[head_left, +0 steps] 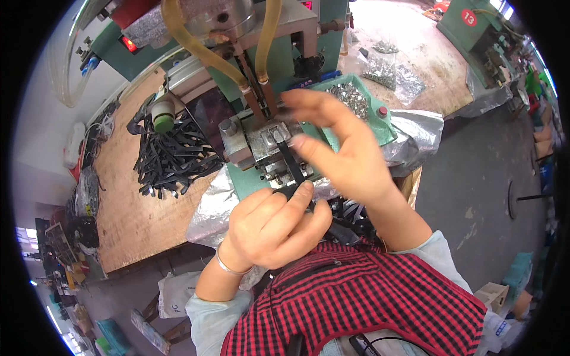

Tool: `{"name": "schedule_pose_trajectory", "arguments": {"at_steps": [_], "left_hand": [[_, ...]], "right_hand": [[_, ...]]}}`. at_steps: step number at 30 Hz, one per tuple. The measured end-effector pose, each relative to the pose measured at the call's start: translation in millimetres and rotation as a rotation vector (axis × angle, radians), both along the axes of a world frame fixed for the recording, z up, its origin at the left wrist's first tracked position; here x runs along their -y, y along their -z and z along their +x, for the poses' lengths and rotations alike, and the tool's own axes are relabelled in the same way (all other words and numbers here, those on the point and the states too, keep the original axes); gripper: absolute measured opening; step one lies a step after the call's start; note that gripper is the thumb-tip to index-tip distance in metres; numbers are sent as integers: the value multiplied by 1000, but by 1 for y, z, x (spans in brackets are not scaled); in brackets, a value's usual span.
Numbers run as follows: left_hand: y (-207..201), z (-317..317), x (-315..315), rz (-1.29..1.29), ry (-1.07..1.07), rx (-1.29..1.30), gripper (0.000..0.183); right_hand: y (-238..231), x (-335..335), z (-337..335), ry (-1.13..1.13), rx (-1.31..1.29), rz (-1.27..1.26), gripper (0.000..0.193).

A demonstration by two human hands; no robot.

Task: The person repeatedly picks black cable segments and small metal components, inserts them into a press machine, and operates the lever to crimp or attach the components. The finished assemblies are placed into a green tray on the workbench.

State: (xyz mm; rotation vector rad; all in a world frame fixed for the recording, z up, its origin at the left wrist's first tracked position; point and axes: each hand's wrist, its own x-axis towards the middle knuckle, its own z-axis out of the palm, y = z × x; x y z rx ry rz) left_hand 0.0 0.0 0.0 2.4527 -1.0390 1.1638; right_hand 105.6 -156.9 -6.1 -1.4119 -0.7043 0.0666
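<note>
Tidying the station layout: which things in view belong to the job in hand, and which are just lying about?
Likely in the job:
black strip, in the left hand, far end at the metal fixture
pile of black strips
green tray of small metal pieces

Likely lying about:
white bag, lower left
pale box, lower right

Fixture (pixel 270 142) dead centre, two hoses (pixel 205 52) ending just behind it! Pile of strips (pixel 172 159) L of that, on the L bench (pixel 133 219). One strip (pixel 289 160) runs from L hand (pixel 267 228), in front, back to the fixture's top. R hand (pixel 347 148) over on the R, btwn fixture & tray (pixel 380 129); small parts (pixel 350 99) in there! Bags of parts (pixel 383 72) behind tray, on R bench (pixel 445 65). 2nd machine (pixel 475 35) far R, at back.
</note>
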Motion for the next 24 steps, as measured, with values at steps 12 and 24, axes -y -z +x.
{"name": "schedule_pose_trajectory", "arguments": {"at_steps": [12,24], "left_hand": [[13,24,-7,-37,2,52,30],[21,11,-7,-101,-29,3,30]], "right_hand": [[73,72,77,675,71,-116,43],[103,68,43,619,420,-807,14]]}}
